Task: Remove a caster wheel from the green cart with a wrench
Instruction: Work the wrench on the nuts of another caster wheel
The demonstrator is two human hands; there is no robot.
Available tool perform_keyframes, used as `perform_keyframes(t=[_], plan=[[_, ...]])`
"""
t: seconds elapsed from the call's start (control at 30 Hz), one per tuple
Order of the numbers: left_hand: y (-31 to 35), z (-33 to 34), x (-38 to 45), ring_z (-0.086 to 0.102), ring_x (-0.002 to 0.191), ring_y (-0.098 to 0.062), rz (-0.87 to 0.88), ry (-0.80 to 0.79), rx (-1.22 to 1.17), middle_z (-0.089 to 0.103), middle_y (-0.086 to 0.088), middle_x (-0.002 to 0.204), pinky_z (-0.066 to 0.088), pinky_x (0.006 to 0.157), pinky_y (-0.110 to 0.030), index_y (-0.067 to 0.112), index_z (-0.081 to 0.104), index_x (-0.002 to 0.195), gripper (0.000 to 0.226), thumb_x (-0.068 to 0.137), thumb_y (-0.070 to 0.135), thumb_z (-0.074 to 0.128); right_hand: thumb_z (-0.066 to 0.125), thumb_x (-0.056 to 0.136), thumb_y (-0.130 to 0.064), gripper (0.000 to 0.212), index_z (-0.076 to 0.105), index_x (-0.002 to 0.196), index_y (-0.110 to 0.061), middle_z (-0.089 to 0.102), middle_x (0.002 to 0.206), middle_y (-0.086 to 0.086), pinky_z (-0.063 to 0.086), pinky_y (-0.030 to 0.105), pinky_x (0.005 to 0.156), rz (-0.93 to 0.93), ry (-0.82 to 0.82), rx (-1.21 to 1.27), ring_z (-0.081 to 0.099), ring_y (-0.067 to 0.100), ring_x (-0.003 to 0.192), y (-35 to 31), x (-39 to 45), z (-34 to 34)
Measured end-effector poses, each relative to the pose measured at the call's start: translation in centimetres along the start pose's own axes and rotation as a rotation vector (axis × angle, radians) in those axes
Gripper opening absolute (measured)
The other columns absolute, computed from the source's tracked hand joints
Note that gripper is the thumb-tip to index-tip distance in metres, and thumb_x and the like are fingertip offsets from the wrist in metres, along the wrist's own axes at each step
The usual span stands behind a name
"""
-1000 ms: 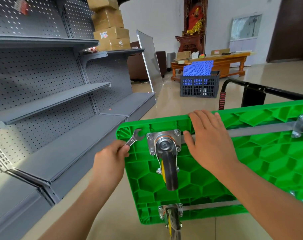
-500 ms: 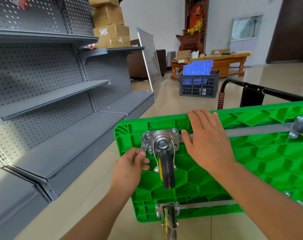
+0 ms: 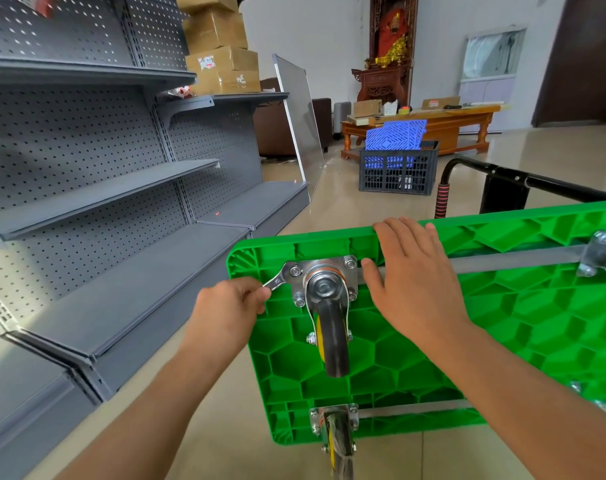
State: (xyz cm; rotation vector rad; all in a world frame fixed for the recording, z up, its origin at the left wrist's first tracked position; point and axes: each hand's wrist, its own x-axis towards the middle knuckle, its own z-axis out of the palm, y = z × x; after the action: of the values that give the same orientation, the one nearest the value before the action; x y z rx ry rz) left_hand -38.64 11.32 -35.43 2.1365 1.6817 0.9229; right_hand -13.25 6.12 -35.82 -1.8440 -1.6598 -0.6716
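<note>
There are 2 hands (image 3: 417, 289), 1 wrench (image 3: 277, 280) and 1 green cart (image 3: 519, 323) showing 3 caster wheels (image 3: 331, 327). Behind stand 1 dark crate (image 3: 398, 173), 1 wooden table (image 3: 433, 121) and 4 stacked cardboard boxes (image 3: 222, 60).

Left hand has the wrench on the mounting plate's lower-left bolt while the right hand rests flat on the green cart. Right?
Not quite. In the head view the wrench sits on the plate's upper-left bolt, not the lower-left one. The rest holds: the left hand grips the wrench, and the right hand rests flat on the green cart.

Left hand (image 3: 230, 308) holds wrench (image 3: 281, 277) on caster (image 3: 329, 306) bolt; right hand (image 3: 416, 289) steadies green cart (image 3: 519, 323).
</note>
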Motion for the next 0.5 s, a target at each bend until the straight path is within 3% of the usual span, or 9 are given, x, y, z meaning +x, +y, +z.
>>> perform_keyframes(t=[0.1, 0.2, 0.27, 0.37, 0.5], plan=[[1.3, -1.8, 0.3, 0.063, 0.085, -0.032, 0.122, 0.080, 0.350, 0.067, 0.001, 0.085, 0.046, 0.066, -0.033, 0.025, 0.063, 0.088, 0.023, 0.100, 0.042, 0.055, 0.048, 0.099, -0.039, 0.054, 0.045, 0.144, -0.008, 0.050, 0.146, 0.011, 0.022, 0.050, 0.123, -0.003, -0.008, -0.002, 0.039, 0.031, 0.141, 0.0, 0.0, 0.0], [2.2, -2.4, 0.1, 0.064, 0.074, -0.036, 0.355, 0.224, 0.547, 0.065, -0.003, 0.077, 0.033, 0.062, -0.033, 0.020, 0.061, 0.079, 0.021, 0.096, 0.032, 0.065, 0.050, 0.098, -0.038, 0.054, 0.046, 0.144, -0.008, 0.050, 0.145, 0.011, 0.022, 0.050, 0.123, -0.014, -0.001, -0.007, 0.039, 0.032, 0.140, 0.1, 0.0, -0.1], [1.5, -1.9, 0.0, 0.062, 0.065, -0.035, 0.405, 0.274, 0.512, 0.063, -0.004, 0.069, 0.037, 0.060, -0.034, 0.018, 0.059, 0.073, 0.024, 0.091, 0.025, 0.073, 0.050, 0.098, -0.038, 0.054, 0.046, 0.143, -0.008, 0.050, 0.145, 0.012, 0.022, 0.050, 0.123, -0.012, 0.000, -0.006, 0.039, 0.032, 0.140, 0.1, 0.0, -0.2], [0.1, -0.9, -0.4, 0.061, 0.077, -0.038, 0.245, 0.214, 0.276, 0.065, -0.005, 0.079, 0.049, 0.065, -0.040, 0.019, 0.061, 0.083, 0.019, 0.098, 0.030, 0.061, 0.046, 0.099, -0.038, 0.053, 0.046, 0.143, -0.008, 0.051, 0.144, 0.012, 0.023, 0.050, 0.123, -0.008, 0.006, -0.008, 0.040, 0.033, 0.139, 0.2, -0.1, -0.1], [-0.6, 0.3, -1.5, 0.060, 0.079, -0.036, 0.190, 0.199, 0.128, 0.065, -0.004, 0.080, 0.051, 0.066, -0.045, 0.018, 0.061, 0.086, 0.020, 0.101, 0.030, 0.056, 0.049, 0.099, -0.038, 0.054, 0.047, 0.143, -0.007, 0.051, 0.144, 0.012, 0.023, 0.051, 0.123, -0.015, -0.002, -0.009, 0.040, 0.033, 0.139, 0.0, -0.1, -0.2]])
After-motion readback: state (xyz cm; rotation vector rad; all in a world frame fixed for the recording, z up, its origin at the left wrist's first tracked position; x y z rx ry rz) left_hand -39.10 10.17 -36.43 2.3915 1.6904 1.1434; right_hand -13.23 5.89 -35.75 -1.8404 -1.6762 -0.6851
